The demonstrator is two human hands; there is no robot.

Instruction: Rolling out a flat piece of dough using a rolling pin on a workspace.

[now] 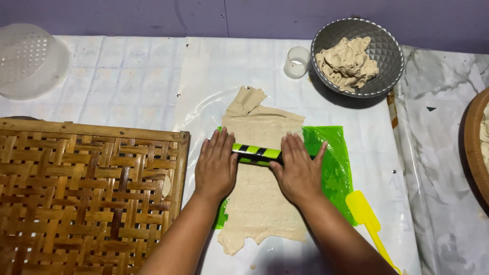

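A: From the head camera, what is in hand?

B: Rolling, by my judgement; the left hand [216, 165] and the right hand [299, 170] lie flat, fingers spread and palms down, on the two ends of a short green-and-black striped rolling pin [256, 154]; neither pinches anything, both press.

A: And the pin sits where?

B: Across the middle of a long, thin, pale beige sheet of dough [261, 203]; the dough lies on a bright green plastic sheet [333, 168], whose edges show to either side of it; the far end of the dough is folded and ragged, the near end uneven.

A: What does the next move call for?

B: Even pressure from both palms, I think, so the pin travels straight along the dough and the thin sheet does not tear or wrinkle.

A: What lies about the dough?

B: Left of the dough, close by, a brown woven bamboo tray [86, 188]; right of the dough, near its near end, a yellow plastic scraper [368, 219]; beyond the dough, a small white cup [297, 62] and a grey faceted metal bowl [391, 61] holding more dough scraps; far left, a translucent white plastic colander [30, 61], upturned.

A: Anything in the way?

B: The tray's edge stands near the left forearm; otherwise the pin's path along the dough looks free.
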